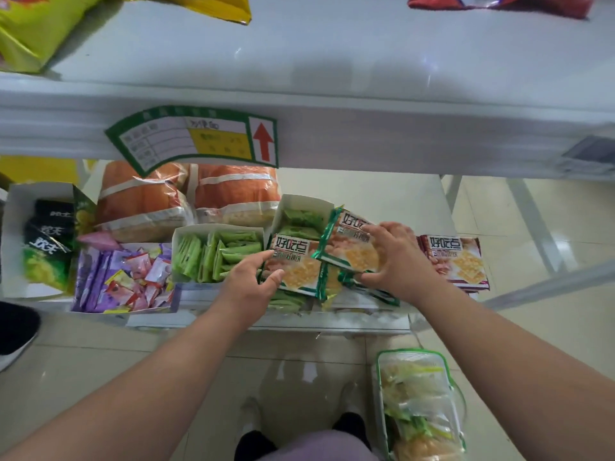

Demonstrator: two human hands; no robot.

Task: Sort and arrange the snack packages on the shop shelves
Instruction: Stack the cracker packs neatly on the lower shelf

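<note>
White metal shelving fills the frame. Upper shelf board (332,51) spans the top, glossy, catching soft light glare. Its front rail (399,141) carries a green-bordered price label (196,138) with a red arrow (text blurred) left of centre. Lower shelf (366,191) sits mid-frame. Pale beige tiled floor (532,327) at right and bottom, reflective. Shelf upright (529,221) at right.

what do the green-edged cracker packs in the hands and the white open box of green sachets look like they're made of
Green-edged cracker packs: probably thin printed plastic film, glossy; the edges are crimped and catch light, and the right hand grips one. White open box of green sachets: looks like matte cardboard, with thin, flat, folded walls and no shine.
</note>
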